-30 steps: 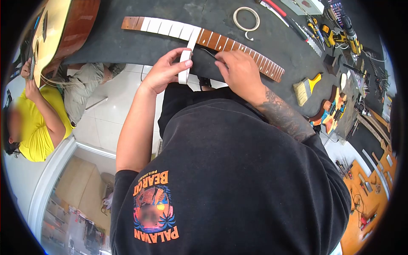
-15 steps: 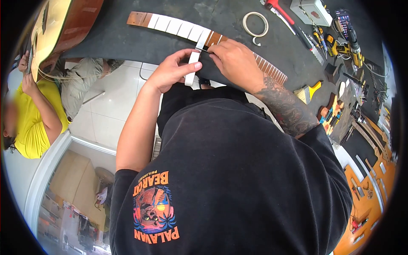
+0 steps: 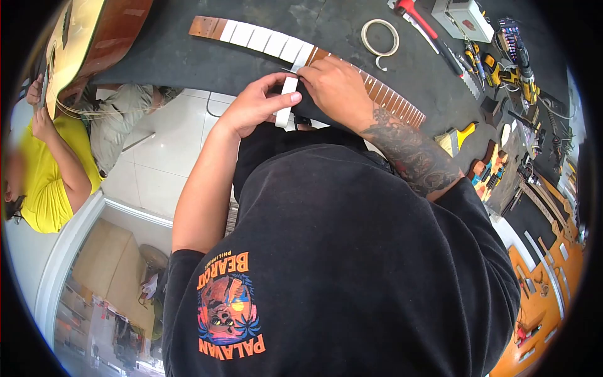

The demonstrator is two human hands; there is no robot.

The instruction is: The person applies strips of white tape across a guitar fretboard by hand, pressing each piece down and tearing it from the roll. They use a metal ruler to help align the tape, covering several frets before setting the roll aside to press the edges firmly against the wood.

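Observation:
A long brown guitar fretboard (image 3: 391, 98) lies across the dark bench, with white tape strips (image 3: 256, 38) covering the spaces between frets on its left part. Near the bench's front edge, my left hand (image 3: 256, 103) pinches a white strip of tape (image 3: 282, 117) between thumb and fingers; its upper end reaches the fretboard. My right hand (image 3: 334, 87) is closed beside the strip's upper end, over the fretboard's near edge. From its fingertips a thin dark blade-like piece (image 3: 288, 70) points left across the strip. The rest of that piece is hidden in the fingers.
A tape roll (image 3: 379, 38) lies behind the fretboard. To the right are a red-handled tool (image 3: 416, 17), a yellow-handled brush (image 3: 455, 139), a drill (image 3: 526, 81) and a grey box (image 3: 463, 19). At left, a person in yellow (image 3: 56, 169) holds an acoustic guitar (image 3: 94, 44).
My right hand has shifted left towards my left hand, bringing the thin dark piece across the tape strip. My left hand keeps its pinch, almost unmoved.

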